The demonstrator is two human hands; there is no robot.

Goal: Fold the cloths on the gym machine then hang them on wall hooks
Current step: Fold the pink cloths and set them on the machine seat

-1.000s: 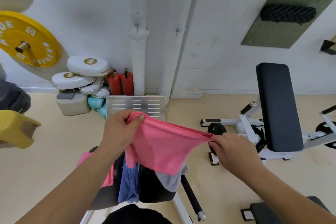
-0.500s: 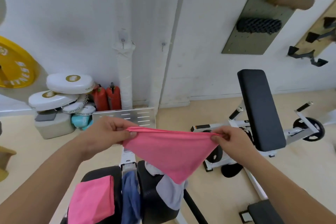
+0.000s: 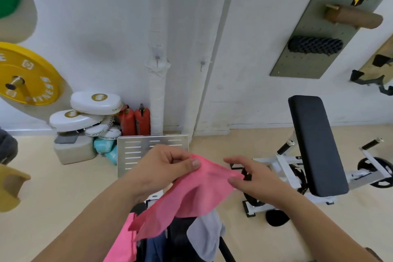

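Pink cloth held in the air above the machine

The gym machine (image 3: 180, 238) below carries a second pink cloth (image 3: 122, 244), a blue cloth (image 3: 156, 249) and a grey cloth (image 3: 207, 236). Above it the pink cloth (image 3: 191, 195) hangs creased, one corner drooping. The left hand (image 3: 163, 166) has its grip pinched on the top edge; the right hand (image 3: 253, 176) grips the other corner.
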